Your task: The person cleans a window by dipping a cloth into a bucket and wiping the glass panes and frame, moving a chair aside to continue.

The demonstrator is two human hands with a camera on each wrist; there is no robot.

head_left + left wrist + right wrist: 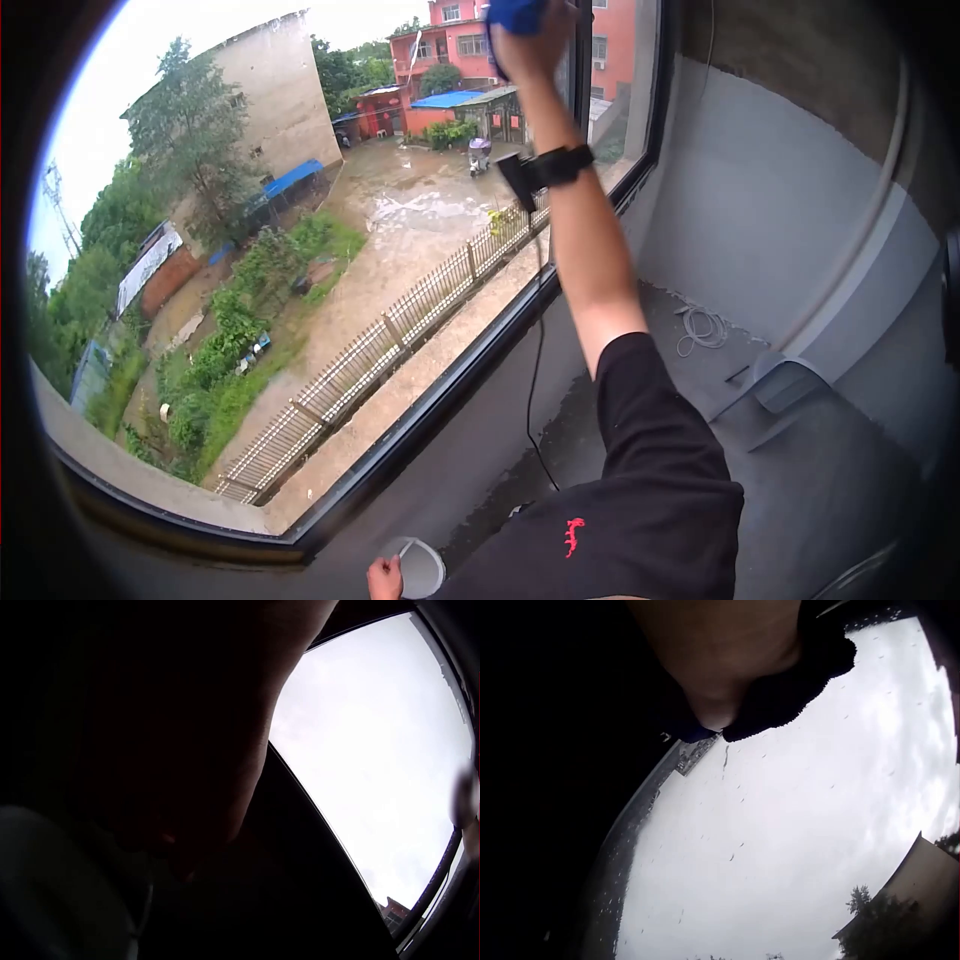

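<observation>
My right hand (537,52) is raised high at the window, holding a blue cloth (516,16) at the top edge of the head view. In the right wrist view, the cloth (799,694) shows as a dark fuzzy shape bunched under the hand (720,664), against a window pane (780,802) dotted with drops. Low by the sill, my left hand (385,580) grips a white bucket (424,572) at its handle. The left wrist view is very dark; the hand (217,780) hangs above the bucket's pale side (52,892).
A dark window frame (420,405) runs diagonally past the body, with a yard and metal fence (345,375) outside. A black cable (533,400) hangs from the right wrist strap. On the floor to the right lie a coiled cord (703,330) and a grey curved piece (790,375).
</observation>
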